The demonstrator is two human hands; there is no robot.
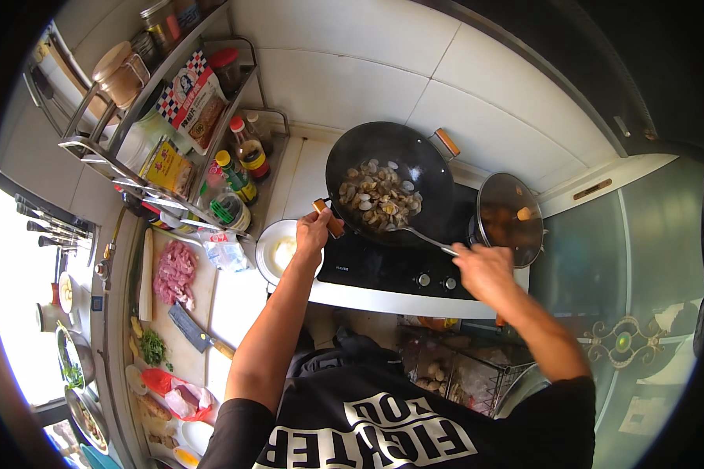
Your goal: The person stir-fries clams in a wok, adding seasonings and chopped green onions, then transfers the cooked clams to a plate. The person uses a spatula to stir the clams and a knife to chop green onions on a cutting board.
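A black wok with clams in it sits tilted over the left part of a black glass stove. My left hand grips the wok's wooden side handle. In my right hand is the handle of a metal spatula, whose blade end lies among the clams at the wok's near edge. A white plate with something pale in it lies beneath my left wrist.
To the right, a glass-lidded pot stands close to the wok. A cutting board at the left holds sliced raw meat, a cleaver and chopped greens. A metal rack of seasonings stands against the wall.
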